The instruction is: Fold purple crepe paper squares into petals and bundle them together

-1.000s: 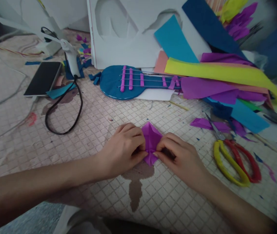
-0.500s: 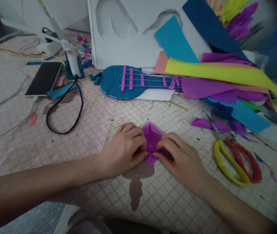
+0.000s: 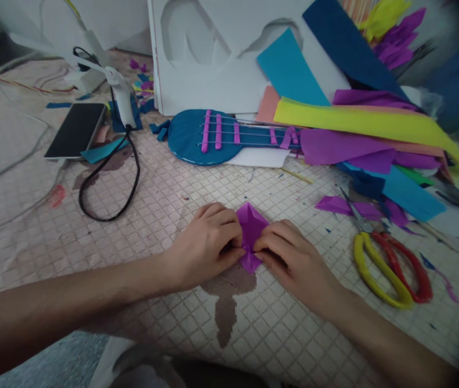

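Note:
A small piece of purple paper (image 3: 250, 226), creased and roughly diamond-shaped, lies on the table between my hands. My left hand (image 3: 215, 242) is closed on its left edge, thumb and fingers pinching low down. On the right edge my right hand (image 3: 288, 253) pinches the paper between thumb and fingertips, close to the left thumb. The paper's side corners are hidden under my fingers. Off to the right lie scissors (image 3: 383, 264) with one yellow and one red handle, their blades resting by purple scraps (image 3: 338, 206).
Behind my hands lies a blue model guitar (image 3: 189, 137) with purple bars and strings. Coloured paper strips (image 3: 367, 118) are heaped at the back right, before a white moulded panel (image 3: 209, 81). A phone (image 3: 76, 131) and a white handheld device (image 3: 121, 97) with a black strap are at left.
My right thumb and fingertips have shifted slightly left, nearer the paper's centre line. My left hand stays almost still on the paper.

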Demonstrator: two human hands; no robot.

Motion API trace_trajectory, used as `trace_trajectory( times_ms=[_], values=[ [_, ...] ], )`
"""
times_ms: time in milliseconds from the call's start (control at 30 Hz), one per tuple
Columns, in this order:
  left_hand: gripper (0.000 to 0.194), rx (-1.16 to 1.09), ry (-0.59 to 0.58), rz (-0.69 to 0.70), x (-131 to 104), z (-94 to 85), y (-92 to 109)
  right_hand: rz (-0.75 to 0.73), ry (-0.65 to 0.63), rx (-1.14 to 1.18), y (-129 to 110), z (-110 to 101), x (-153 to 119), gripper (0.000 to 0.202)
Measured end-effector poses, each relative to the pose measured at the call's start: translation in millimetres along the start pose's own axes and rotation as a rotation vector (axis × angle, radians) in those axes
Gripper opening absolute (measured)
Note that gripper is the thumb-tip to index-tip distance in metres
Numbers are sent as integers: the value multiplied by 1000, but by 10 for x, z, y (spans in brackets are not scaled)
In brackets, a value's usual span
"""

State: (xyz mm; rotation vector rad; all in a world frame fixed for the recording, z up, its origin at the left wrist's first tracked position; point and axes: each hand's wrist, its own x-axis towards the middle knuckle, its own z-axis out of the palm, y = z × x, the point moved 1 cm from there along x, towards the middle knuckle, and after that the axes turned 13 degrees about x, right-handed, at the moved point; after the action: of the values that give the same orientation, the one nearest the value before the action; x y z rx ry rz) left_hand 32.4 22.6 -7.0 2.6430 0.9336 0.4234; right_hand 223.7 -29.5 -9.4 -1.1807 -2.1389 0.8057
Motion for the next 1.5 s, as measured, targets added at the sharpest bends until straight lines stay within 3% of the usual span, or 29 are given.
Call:
trace_trajectory(
  times_ms=[733,933,1033,1233,1333,1500],
  values=[
    [11,-9,8,-1,29,13,-21,-104,-48,-152,-31,-9,-11,27],
    [2,-78,114,18,27,-82,-116,-111,-63,-118,-19,-16,-26,26],
    [11,-45,157,77,-63,-154,-87,-122,-60,-110,-10,-15,-34,25],
    [24,239,96,343,-331,-129,37,-122,-56,-125,-23,-13,-30,22],
    [30,353,38,382,-401,-94,2,-132,-45,-134,-30,-10,-22,23],
    [28,322,11,372,-373,-124,-25,-139,-42,-137,-27,-8,-25,23]
  ],
)
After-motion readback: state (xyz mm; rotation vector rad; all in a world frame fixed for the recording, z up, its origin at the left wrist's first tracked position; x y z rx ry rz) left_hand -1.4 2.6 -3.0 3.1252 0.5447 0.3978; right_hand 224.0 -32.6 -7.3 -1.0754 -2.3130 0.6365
